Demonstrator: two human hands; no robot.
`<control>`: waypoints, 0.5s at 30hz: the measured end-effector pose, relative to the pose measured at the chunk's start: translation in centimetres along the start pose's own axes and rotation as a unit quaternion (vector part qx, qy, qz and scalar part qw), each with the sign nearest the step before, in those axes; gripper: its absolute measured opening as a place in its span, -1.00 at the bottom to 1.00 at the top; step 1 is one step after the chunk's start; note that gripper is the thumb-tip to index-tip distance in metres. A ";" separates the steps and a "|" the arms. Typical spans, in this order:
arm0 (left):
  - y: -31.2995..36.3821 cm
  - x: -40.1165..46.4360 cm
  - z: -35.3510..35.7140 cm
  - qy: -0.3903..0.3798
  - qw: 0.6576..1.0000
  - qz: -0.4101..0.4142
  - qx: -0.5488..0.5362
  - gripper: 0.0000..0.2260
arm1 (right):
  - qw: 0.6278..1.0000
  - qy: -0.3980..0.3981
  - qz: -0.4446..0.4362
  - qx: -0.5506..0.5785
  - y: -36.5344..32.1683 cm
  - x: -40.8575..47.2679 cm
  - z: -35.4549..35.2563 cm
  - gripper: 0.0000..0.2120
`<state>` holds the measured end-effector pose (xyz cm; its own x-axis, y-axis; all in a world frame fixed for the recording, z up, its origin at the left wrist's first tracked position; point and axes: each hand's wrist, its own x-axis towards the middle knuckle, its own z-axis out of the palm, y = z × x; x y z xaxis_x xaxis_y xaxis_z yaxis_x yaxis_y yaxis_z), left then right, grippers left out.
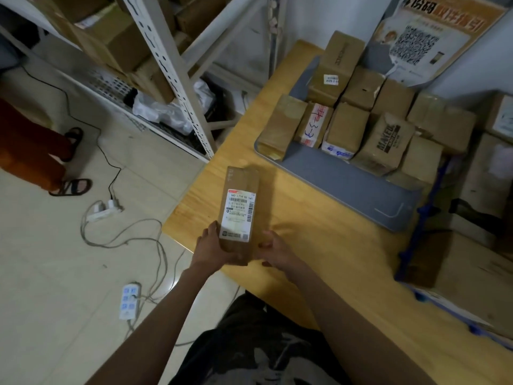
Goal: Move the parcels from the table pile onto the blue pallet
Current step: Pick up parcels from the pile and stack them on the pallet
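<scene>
A long brown parcel (241,195) with a white barcode label is held over the near-left corner of the wooden table (319,245). My left hand (212,247) grips its near end from the left, fingers under it. My right hand (273,250) holds the near end from the right. A pile of several taped cardboard parcels (361,118) sits on a grey mat (347,184) at the table's far side. A blue pallet edge (424,218) shows at the right with big cartons (472,262) on it.
A metal shelf rack (166,65) full of boxes stands at the left rear. Power strips (130,300) and cables lie on the tiled floor. Another person's sandalled feet (72,186) stand at far left. A poster (424,37) hangs on the wall.
</scene>
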<state>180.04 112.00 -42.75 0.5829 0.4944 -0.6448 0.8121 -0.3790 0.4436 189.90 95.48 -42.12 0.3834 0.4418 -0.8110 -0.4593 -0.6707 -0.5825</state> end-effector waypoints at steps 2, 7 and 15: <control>0.3 -0.4 0.9 -0.007 1.000 0.021 0.015 0.07 | 1.000 -0.001 -0.015 0.001 0.7 -0.6 -0.3 -0.34; 1.4 -1.8 2.6 -0.061 0.996 0.062 0.025 -0.01 | 0.996 0.009 -0.061 -0.071 2.3 -2.3 -1.2 -0.32; 2.6 -4.0 4.4 -0.149 0.975 0.143 0.083 0.15 | 0.988 0.074 -0.051 -0.125 5.7 -5.0 -0.2 -0.06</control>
<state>179.74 105.57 -41.74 0.7314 0.1096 -0.6731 0.5882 -0.6008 0.5413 185.50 89.35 -41.34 0.5394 0.4345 -0.7213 -0.2067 -0.7620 -0.6137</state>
